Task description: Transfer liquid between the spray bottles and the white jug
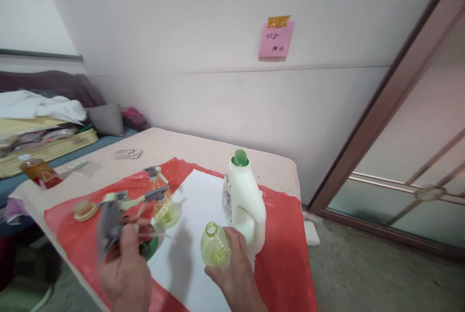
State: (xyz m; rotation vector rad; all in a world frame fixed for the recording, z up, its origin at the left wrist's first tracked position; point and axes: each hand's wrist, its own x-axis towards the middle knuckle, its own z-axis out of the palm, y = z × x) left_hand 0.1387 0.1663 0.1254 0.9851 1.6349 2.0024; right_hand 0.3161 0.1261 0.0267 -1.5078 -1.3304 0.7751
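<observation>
My left hand (127, 268) is closed around a grey trigger spray head (109, 225), blurred by motion, with a thin clear tube sticking out to the right. In my right hand (238, 266) is a see-through yellow-green spray bottle (215, 248), upright, its neck uncapped. Just behind it stands a white detergent jug (245, 205) with a green spout (240, 158) and no cap on. Other spray bottles stand at the centre left: a yellow-green one (167, 214), an orange one (157, 180) behind it, and a dark green one (149, 248) partly hidden by my left hand.
A white sheet (198, 191) lies over red plastic (283, 234) on the table (203, 145). A round cap (85, 210) lies at left. Farther left is a bottle of amber liquid (39, 171). The wall (181, 99) closes off the back; a sliding door (399, 157) stands right.
</observation>
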